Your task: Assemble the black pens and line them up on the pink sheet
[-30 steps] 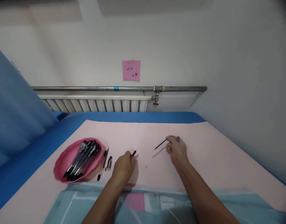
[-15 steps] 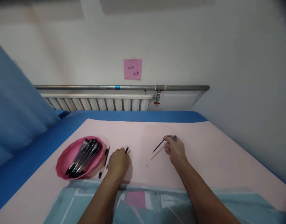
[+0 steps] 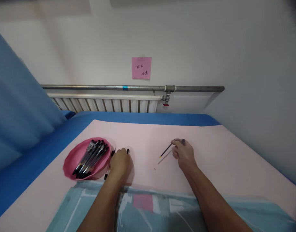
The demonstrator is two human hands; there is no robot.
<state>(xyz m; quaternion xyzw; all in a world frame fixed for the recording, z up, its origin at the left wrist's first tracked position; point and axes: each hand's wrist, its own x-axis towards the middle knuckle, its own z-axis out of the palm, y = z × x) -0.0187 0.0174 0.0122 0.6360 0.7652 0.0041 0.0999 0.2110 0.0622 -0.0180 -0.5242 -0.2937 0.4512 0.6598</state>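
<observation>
My left hand is closed, knuckles up, low over the pink surface beside the bowl. A black pen end sticks out past its fingers; the rest of that pen is hidden. Beneath and left of this hand lies another pen, partly covered, with a dark tip near the knuckles. My right hand pinches a thin dark pen refill, whose yellow end slants down to the left above the surface. A dark round end shows at the back of the fingers.
A pink scalloped bowl full of black-capped pens stands at the left. Between the hands lies a tiny pale piece. Behind the blue table edge run a radiator and a pipe.
My left hand has moved left with the pen, over the pen lying beside the bowl. My right hand stays about where it was with the refill. The view has shifted slightly.
</observation>
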